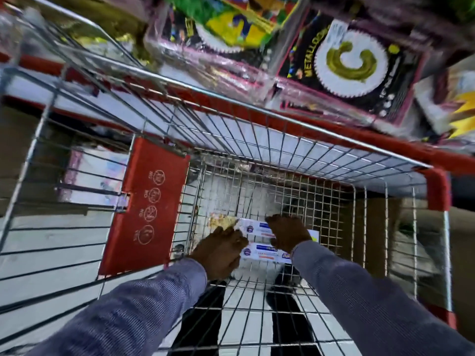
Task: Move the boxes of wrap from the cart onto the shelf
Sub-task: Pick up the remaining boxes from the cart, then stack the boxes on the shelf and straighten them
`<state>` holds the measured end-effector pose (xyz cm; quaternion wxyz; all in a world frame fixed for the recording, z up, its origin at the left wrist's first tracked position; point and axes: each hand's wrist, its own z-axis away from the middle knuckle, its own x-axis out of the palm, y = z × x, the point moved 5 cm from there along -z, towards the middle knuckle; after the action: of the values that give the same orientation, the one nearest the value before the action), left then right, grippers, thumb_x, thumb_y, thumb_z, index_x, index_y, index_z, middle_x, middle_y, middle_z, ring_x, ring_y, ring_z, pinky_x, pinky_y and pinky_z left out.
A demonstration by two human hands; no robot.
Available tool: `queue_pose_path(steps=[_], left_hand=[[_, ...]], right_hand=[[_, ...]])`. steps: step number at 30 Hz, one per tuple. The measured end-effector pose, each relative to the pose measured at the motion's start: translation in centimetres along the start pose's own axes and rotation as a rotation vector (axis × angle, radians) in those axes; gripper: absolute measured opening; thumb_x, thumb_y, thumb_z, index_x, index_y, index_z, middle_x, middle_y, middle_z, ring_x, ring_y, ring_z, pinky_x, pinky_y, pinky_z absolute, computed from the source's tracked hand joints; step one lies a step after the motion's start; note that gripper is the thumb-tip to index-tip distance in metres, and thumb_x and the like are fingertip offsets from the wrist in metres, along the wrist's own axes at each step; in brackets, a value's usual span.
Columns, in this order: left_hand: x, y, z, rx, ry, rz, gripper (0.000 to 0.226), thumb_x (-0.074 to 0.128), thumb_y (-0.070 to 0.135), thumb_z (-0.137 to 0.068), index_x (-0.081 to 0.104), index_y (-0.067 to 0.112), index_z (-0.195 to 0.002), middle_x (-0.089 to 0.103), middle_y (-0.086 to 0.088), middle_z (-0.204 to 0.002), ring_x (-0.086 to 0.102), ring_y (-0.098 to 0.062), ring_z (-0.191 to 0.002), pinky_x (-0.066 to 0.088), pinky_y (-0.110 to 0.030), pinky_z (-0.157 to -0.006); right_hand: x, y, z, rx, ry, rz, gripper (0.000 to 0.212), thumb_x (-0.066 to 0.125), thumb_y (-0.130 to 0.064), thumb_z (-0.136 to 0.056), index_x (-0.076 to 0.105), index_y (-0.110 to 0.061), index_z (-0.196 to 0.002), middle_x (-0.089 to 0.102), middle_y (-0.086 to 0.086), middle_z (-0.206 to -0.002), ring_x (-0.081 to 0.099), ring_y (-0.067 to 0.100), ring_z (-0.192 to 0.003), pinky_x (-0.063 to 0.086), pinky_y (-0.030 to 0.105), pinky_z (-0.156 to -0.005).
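Two long white boxes of wrap lie side by side on the floor of the wire cart: a far box and a near box. Both my arms, in blue-grey sleeves, reach down into the cart. My left hand rests at the left ends of the boxes, fingers curled against them. My right hand lies over the right part of the boxes and hides their right ends. Whether either hand grips a box is unclear. The shelf with its red edge runs just beyond the cart.
A red fold-down seat flap with white icons stands at the cart's left. A crumpled yellowish scrap lies by the far box. Packs of party plates in plastic wrap hang above the shelf. Striped floor shows under the cart.
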<state>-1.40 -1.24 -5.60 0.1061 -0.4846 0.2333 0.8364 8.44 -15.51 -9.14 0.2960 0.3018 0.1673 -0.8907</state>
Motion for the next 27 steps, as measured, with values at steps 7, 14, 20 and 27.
queue_pose_path(steps=[7,14,20,27], left_hand=[[3.2,2.6,-4.4,-0.068,-0.192,0.075,0.061,0.079,0.016,-0.072,0.057,-0.004,-0.126,0.068,-0.024,-0.112,0.066,-0.043,-0.096,0.06,-0.048,-0.078],[0.6,2.7,-5.7,-0.194,-0.158,0.1,0.034,0.061,0.001,-0.086,0.055,0.003,-0.119,0.066,-0.019,-0.113,0.063,-0.039,-0.104,0.052,-0.046,-0.083],[-10.5,1.7,-2.0,-0.248,-0.041,0.165,0.06,0.066,0.03,-0.084,0.05,0.017,-0.14,0.063,-0.009,-0.129,0.056,-0.032,-0.116,0.044,-0.039,-0.097],[-30.3,3.1,5.0,-0.204,0.335,0.15,0.056,0.053,0.052,-0.059,0.071,0.025,-0.104,0.077,-0.002,-0.091,0.071,-0.021,-0.084,0.058,-0.034,-0.069]], right_hand=[[-2.9,1.7,0.8,0.011,0.188,-0.137,0.053,0.062,-0.022,-0.087,0.046,-0.009,-0.136,0.06,0.016,-0.133,0.057,0.037,-0.12,0.05,0.045,-0.096],[-9.0,2.9,5.5,0.014,0.373,-0.198,0.058,0.061,-0.037,-0.085,0.048,-0.015,-0.136,0.062,0.013,-0.129,0.06,0.035,-0.115,0.051,0.044,-0.093],[-18.9,2.6,13.3,-0.01,0.585,-0.166,0.047,0.059,-0.037,-0.084,0.055,-0.02,-0.128,0.066,0.009,-0.122,0.062,0.033,-0.111,0.05,0.041,-0.089],[-32.9,1.7,24.1,-0.06,0.766,-0.116,0.037,0.059,-0.041,-0.085,0.06,-0.027,-0.119,0.066,0.006,-0.115,0.062,0.031,-0.109,0.05,0.04,-0.087]])
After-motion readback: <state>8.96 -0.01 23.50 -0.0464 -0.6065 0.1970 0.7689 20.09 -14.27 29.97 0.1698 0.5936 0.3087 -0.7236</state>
